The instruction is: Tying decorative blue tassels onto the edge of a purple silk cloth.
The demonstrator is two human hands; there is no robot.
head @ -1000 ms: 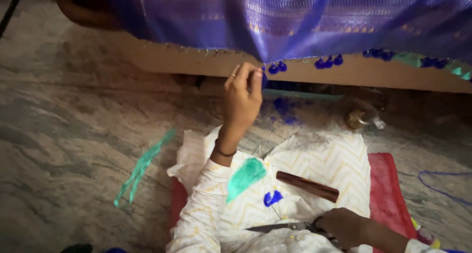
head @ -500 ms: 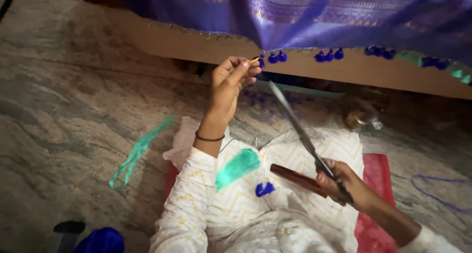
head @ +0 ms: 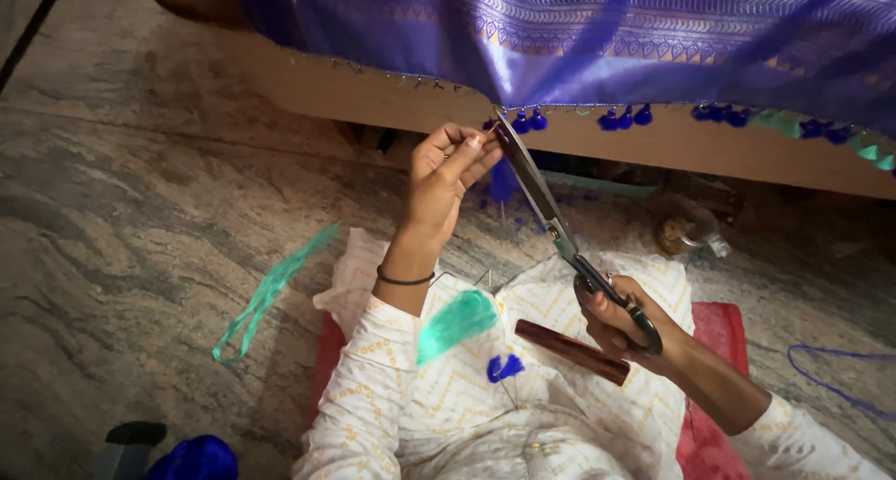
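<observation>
A purple patterned cloth hangs over a wooden edge, with small blue tassels along its hem. My left hand is raised to the hem and pinches a tassel's thread at its fingertips. My right hand grips long metal scissors, whose blades point up and left to the hem beside my left fingers. On my lap lie a green thread bundle, a blue thread tuft and a brown wooden stick.
I sit on a red mat on a marbled stone floor. A green thread strip lies to the left, a loose blue thread to the right. A small brass pot stands under the edge. A blue thread ball is bottom left.
My right hand lifted the scissors from my lap and swung the blades up to the hem. My left hand stayed at the hem holding the thread.
</observation>
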